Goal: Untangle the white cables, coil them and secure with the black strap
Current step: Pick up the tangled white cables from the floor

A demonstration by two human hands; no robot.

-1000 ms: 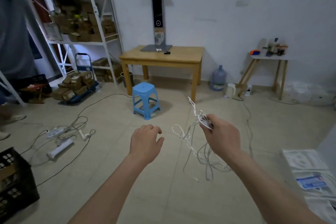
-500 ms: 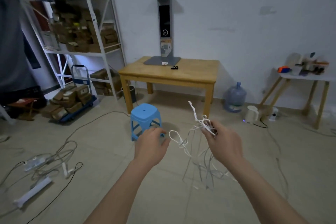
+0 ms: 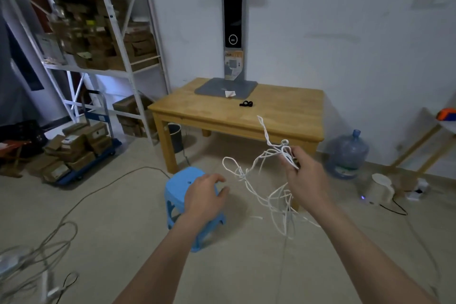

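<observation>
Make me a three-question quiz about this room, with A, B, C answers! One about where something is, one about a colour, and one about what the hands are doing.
1. Where is the black strap?
A. on the wooden table
B. on the floor
C. on the shelf

2. What colour is the stool?
A. red
B. blue
C. green

3. Which of the hands holds the white cables?
A. the left hand
B. both
C. the right hand

Answers:
1. A, the strap lies on the tabletop near the grey stand.
2. B, its seat and legs are light blue.
3. C, the right hand pinches the tangle while the left grips nothing.
</observation>
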